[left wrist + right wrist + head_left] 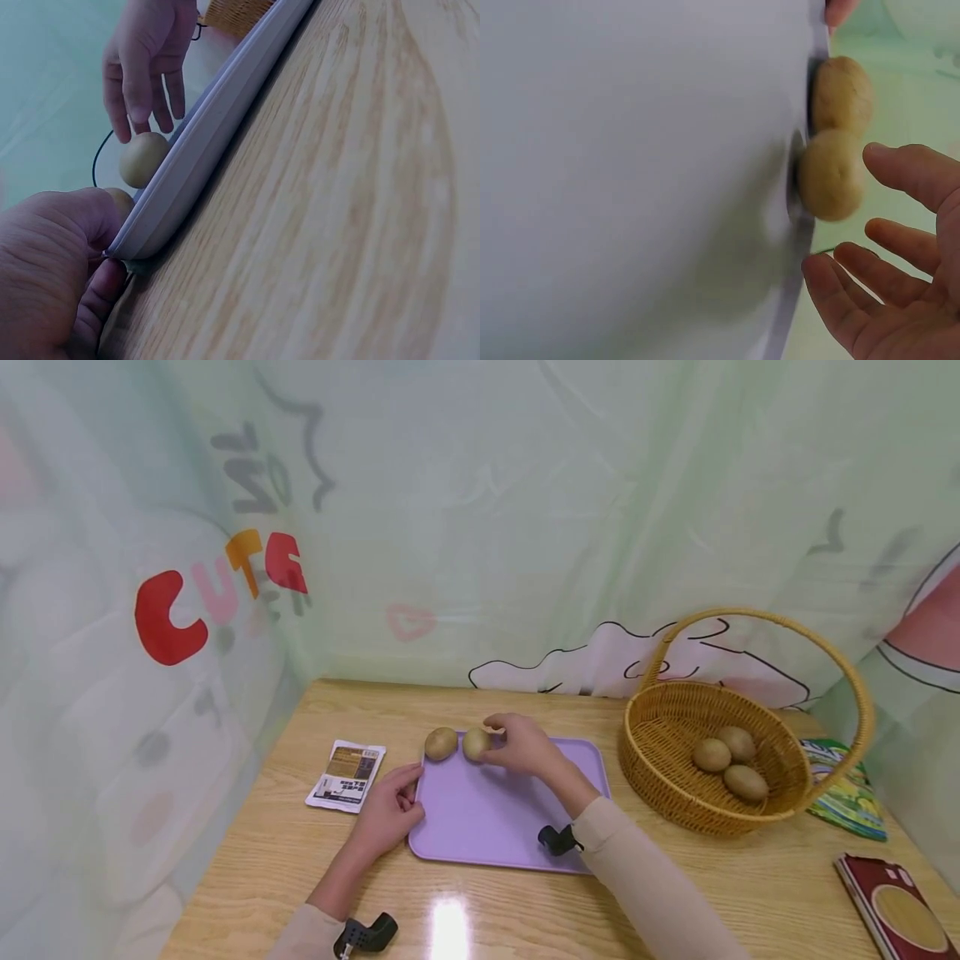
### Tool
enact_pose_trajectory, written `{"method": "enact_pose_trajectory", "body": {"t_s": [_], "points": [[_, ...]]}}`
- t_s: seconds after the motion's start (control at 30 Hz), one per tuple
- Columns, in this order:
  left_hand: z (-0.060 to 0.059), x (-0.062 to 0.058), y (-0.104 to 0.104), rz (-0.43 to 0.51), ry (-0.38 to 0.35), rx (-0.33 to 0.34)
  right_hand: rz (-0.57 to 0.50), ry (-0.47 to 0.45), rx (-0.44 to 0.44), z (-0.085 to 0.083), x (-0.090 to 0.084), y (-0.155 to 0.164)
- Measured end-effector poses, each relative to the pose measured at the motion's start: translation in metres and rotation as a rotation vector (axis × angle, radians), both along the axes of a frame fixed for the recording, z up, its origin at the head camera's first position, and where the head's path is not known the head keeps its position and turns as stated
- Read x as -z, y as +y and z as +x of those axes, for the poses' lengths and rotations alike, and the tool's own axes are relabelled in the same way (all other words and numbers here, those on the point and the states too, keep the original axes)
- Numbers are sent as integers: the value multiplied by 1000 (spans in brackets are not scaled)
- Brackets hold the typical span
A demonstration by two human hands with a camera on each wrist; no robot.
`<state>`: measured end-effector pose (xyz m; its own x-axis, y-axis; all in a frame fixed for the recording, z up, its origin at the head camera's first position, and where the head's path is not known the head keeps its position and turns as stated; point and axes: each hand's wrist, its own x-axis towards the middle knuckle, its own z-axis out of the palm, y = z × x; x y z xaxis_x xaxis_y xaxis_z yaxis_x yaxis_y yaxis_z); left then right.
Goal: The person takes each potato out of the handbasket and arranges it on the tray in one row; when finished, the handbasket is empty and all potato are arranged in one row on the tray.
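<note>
A lilac tray (487, 827) lies on the table. At its far left corner sits a potato (441, 743), and a second potato (476, 745) lies just right of it by the far rim. My left hand (387, 810) pinches the tray's left edge, thumb above and fingers curled beneath in the left wrist view. My right hand (521, 745) is beside the second potato. In the right wrist view, its spread fingers (889, 277) and thumb stand slightly apart from that potato (831, 176), holding nothing.
A wicker basket (637, 760) with a tall handle stands at the right with several potatoes inside. Left of the tray lies a white-and-brown packet (347, 777). A green-yellow packet (843, 789) sits behind the basket, and a dark red box (900, 906) at the right edge.
</note>
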<state>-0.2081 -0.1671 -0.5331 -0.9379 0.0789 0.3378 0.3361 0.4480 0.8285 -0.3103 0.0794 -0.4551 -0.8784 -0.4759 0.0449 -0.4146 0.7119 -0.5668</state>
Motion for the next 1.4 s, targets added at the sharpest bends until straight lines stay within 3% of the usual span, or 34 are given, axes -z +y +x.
{"method": "enact_pose_trajectory", "body": {"t_s": [0.43, 0.7, 0.93, 1.4], "points": [[1, 0, 4, 2, 1, -1, -7, 23, 42, 9, -18, 41], [0, -1, 5, -4, 2, 5, -114, 27, 59, 15, -46, 73], [1, 0, 2, -18, 10, -4, -78, 114, 101, 15, -69, 102], [1, -1, 1, -18, 5, -8, 25, 130, 221, 18, -92, 176]]}}
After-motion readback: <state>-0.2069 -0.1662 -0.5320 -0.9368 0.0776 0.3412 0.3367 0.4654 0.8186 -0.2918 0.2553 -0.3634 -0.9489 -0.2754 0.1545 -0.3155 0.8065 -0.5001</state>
